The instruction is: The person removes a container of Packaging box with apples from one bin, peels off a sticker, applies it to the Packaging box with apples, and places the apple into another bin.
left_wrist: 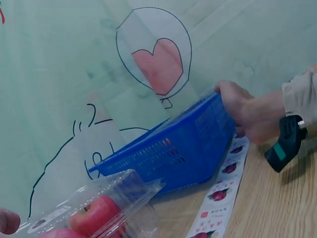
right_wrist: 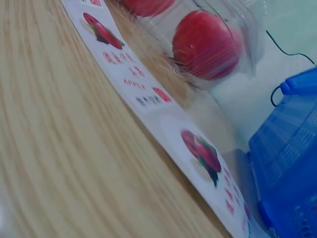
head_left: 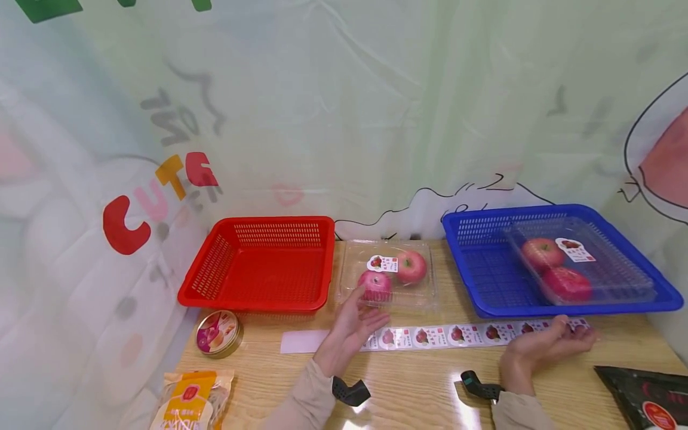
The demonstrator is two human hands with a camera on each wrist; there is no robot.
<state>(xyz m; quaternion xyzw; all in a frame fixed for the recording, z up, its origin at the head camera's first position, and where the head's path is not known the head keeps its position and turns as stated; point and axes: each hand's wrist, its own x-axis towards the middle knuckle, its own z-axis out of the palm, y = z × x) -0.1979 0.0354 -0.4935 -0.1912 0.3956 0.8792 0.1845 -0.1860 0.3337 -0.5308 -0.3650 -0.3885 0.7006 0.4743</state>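
Note:
In the head view my left hand [head_left: 352, 331] is at the front left corner of a clear plastic clamshell box [head_left: 395, 295] with two apples and an apple label on its lid. The thumb overlaps the box's edge and the fingers are loosely spread in front of it. My right hand [head_left: 543, 349] is at the front side of a blue basket [head_left: 484, 292], thumb by the rim and fingers loosely bent. In the left wrist view the right hand [left_wrist: 242, 109] appears to touch that rim. A second labelled apple box [head_left: 618, 275] leans inside the blue basket.
A strip of apple stickers [head_left: 457, 337] runs across the table in front of the boxes. A red basket [head_left: 269, 278] stands at the left. A round tin [head_left: 219, 333], an orange-and-white food bag [head_left: 188, 403] and a black package [head_left: 650, 397] lie near the sides.

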